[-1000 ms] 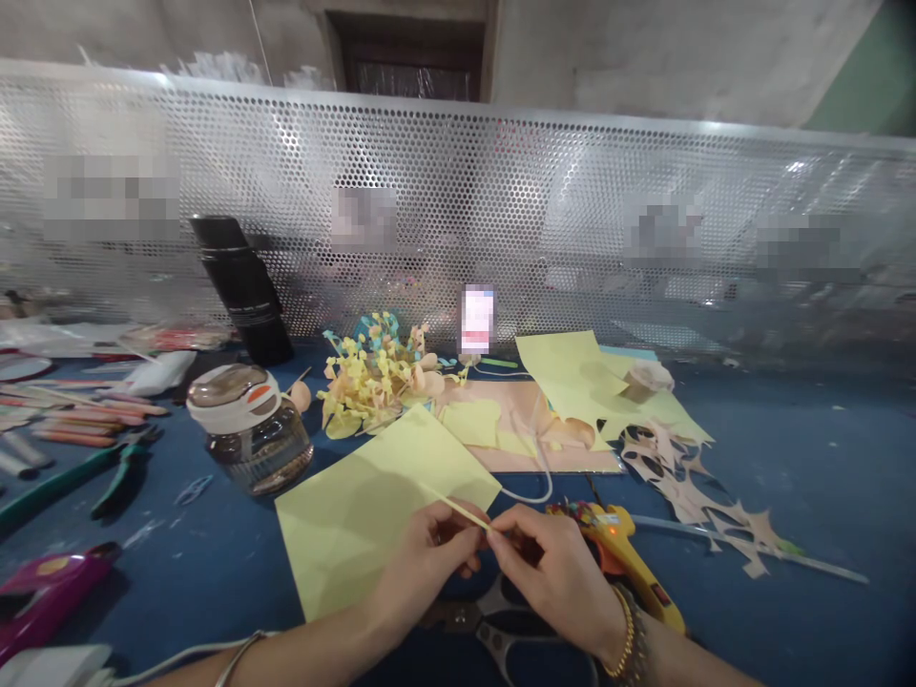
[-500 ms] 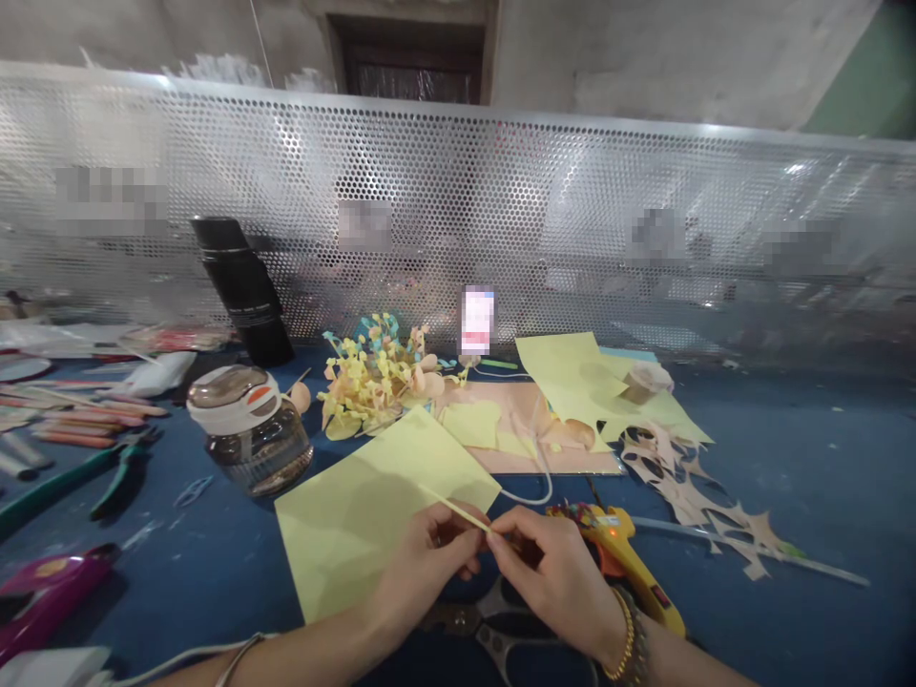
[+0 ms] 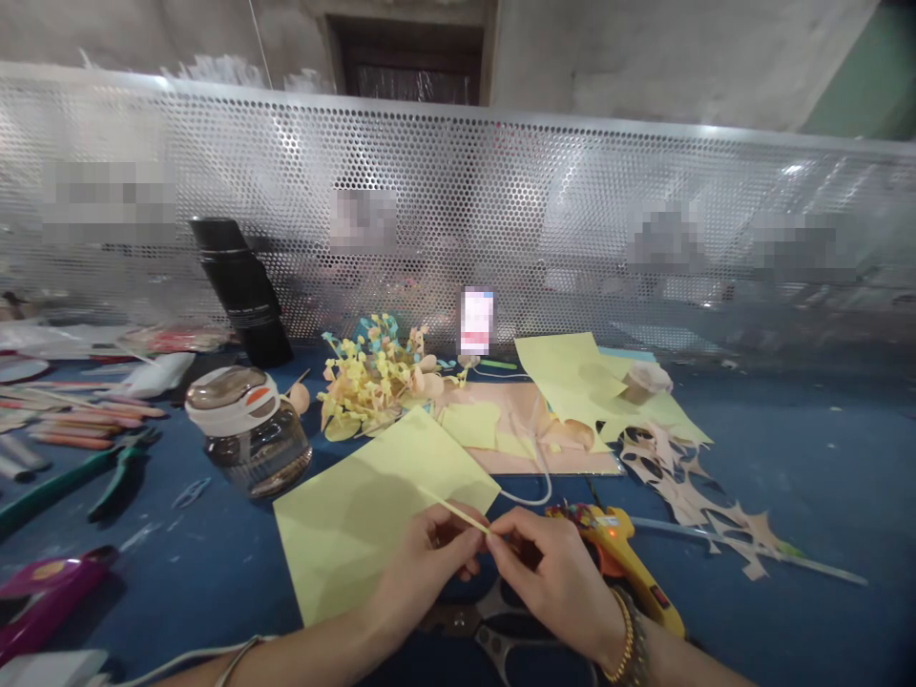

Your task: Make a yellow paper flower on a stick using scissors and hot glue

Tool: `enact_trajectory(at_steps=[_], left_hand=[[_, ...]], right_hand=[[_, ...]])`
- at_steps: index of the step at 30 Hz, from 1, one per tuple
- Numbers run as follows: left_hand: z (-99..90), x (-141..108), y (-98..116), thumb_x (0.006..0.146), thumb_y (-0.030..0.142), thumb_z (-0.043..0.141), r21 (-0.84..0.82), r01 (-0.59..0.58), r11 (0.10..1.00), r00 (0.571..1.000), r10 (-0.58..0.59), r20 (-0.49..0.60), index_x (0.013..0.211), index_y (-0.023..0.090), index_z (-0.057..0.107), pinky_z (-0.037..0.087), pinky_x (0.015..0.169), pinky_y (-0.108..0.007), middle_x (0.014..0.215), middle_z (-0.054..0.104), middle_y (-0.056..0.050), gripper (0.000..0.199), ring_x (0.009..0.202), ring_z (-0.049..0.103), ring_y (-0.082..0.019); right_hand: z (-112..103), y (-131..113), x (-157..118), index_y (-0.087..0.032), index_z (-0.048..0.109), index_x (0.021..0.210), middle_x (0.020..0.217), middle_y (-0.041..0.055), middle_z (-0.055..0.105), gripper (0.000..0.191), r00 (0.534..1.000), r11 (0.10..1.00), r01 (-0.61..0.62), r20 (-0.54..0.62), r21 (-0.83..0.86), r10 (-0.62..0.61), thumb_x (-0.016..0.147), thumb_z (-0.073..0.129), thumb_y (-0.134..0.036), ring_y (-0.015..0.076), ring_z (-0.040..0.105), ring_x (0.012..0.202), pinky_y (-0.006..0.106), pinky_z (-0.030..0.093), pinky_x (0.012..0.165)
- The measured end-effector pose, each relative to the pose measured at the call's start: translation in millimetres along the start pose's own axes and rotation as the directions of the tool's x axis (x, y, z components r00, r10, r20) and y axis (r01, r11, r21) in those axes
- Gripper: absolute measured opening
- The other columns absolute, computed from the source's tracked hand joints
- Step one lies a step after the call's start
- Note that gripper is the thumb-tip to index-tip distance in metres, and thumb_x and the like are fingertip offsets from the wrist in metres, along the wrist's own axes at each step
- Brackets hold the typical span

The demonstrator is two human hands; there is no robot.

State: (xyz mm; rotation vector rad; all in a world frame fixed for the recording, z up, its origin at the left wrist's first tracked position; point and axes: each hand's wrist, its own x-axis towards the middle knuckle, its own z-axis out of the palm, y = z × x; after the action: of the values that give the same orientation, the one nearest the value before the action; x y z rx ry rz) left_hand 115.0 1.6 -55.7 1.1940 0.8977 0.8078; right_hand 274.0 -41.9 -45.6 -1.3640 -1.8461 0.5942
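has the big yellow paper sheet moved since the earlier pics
No, the yellow paper sheet hasn't shifted in any direction; its right corner keeps the same place relative to the glue gun beside it.

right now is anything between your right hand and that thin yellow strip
Nothing visible: the right hand already touches the thin yellow strip, meeting the left hand there. The yellow hot glue gun lies beside the right hand, not between.
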Motion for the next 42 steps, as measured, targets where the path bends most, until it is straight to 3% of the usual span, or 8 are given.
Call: enact_trajectory(at_steps=[42], left_hand=[[-2.8, 2.9, -4.7, 0.071, 0.043, 0.071, -0.009, -0.007, 1.000, 1.000, 0.007, 0.026, 0.083, 0.012, 0.068, 0.045, 0.053, -0.022, 0.063, 0.061, 0.000, 0.033, 0.055, 0.055, -0.011]], right_hand=[[1.4, 4.9, -0.4, -0.019, 0.064, 0.077, 0.059, -0.0018, 0.061, 0.023, 0.999, 0.999, -0.038, 0.012, 0.014, 0.038, 0.090, 0.049, -0.030, 0.0114, 0.052, 0.051, 0.021, 0.037, 0.049]])
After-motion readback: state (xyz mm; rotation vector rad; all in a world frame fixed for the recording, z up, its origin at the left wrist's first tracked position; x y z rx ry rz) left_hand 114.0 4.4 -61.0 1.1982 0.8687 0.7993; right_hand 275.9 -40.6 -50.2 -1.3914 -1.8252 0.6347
